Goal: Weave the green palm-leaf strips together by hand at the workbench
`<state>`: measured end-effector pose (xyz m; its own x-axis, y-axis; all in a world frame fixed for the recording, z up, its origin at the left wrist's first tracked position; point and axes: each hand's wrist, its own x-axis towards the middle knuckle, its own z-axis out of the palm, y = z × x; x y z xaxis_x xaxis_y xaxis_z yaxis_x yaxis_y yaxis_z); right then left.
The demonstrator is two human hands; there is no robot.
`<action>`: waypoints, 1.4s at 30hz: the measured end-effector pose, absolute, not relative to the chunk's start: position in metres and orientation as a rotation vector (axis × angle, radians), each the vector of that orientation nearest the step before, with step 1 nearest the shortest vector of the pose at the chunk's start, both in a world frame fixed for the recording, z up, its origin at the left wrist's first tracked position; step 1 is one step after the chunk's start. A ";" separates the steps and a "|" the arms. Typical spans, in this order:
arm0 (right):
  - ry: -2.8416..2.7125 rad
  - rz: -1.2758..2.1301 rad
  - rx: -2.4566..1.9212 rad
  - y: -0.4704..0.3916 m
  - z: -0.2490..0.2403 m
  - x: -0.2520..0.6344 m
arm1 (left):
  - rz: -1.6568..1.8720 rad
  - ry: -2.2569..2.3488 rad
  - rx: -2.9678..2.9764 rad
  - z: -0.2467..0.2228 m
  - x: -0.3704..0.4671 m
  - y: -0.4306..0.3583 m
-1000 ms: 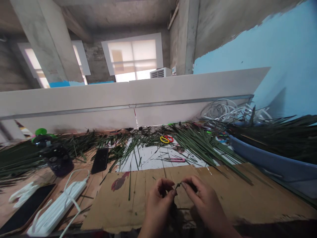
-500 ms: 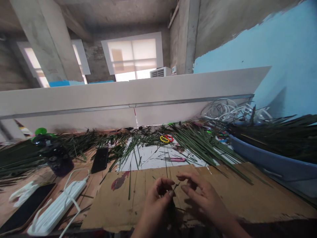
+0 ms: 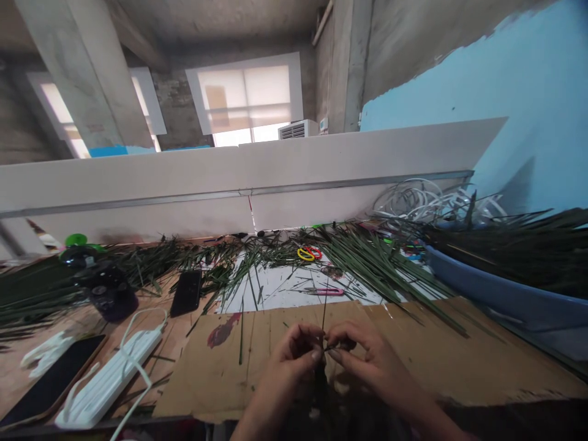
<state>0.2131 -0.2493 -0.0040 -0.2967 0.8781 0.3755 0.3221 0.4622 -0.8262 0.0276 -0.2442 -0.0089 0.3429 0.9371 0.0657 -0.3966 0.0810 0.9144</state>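
Note:
Over the cardboard sheet (image 3: 206, 373), my left hand (image 3: 296, 355) and my right hand (image 3: 361, 352) meet with their fingertips close together. Both pinch thin dark green leaf strips. One leaf strip (image 3: 325, 309) stands up narrow and straight from between the fingers. Below the fingers hangs a dark bundle (image 3: 320, 383), too shadowed to make out. Beyond the hands lie pink-handled snips (image 3: 331, 291). Farther back is a pair of scissors (image 3: 305, 254) with one yellow and one red handle loop.
Cut green leaves (image 3: 372, 263) are strewn along the back. A blue tub (image 3: 496, 285) full of leaves stands right, with coiled white strips (image 3: 408, 199) behind. Left are a phone (image 3: 186, 293), a power strip (image 3: 113, 380), a dark bottle (image 3: 108, 288) and a black tablet-like slab (image 3: 55, 380).
My right hand has come in against my left, and its fingertips have closed on the strip. The thin strip now rises upright above the fingers. My view has tilted down slightly.

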 end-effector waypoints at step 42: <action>-1.386 1.167 -1.039 -0.241 -0.004 0.216 | 1.235 0.752 0.939 -0.022 0.017 -0.247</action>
<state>0.2159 -0.2407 -0.0036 -0.1252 0.9790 0.1611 0.0079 0.1634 -0.9865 0.0166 -0.2467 -0.0223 0.1895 0.9817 0.0184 -0.4338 0.0669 0.8985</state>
